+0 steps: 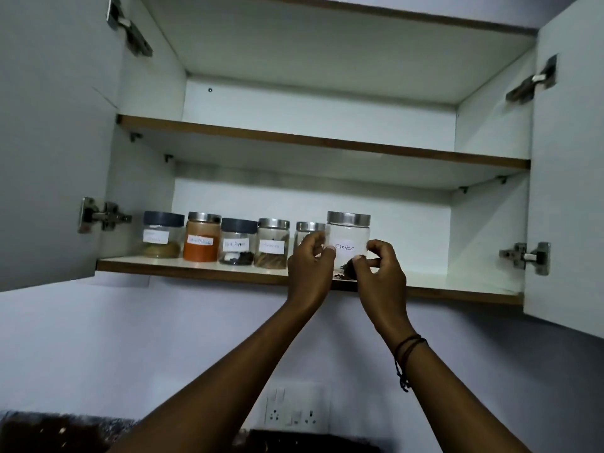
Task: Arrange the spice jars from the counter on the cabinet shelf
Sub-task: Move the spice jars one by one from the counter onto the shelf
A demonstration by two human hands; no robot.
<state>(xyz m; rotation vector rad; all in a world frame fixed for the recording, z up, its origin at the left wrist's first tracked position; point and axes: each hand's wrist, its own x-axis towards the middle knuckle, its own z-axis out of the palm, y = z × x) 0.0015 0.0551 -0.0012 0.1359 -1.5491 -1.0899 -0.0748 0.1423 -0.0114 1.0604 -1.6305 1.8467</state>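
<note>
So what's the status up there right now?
Both hands, left hand and right hand, pinching the cloves jar. Jar at shelf front edge. Nothing blocking.

Both arms stretched up, left hand (309,266) and right hand (379,273) with fingers curled, pinching the cloves jar (348,238).

The left part of the bottom shelf (137,263) is packed with a row of five jars (238,241) side by side, so a hand cannot fit between them. The cloves jar (348,238) stands at the front edge near the middle, with both hands around it. To its right the shelf is bare up to the cabinet wall (487,230), and the top shelf (327,142) has lots of room too.
</note>
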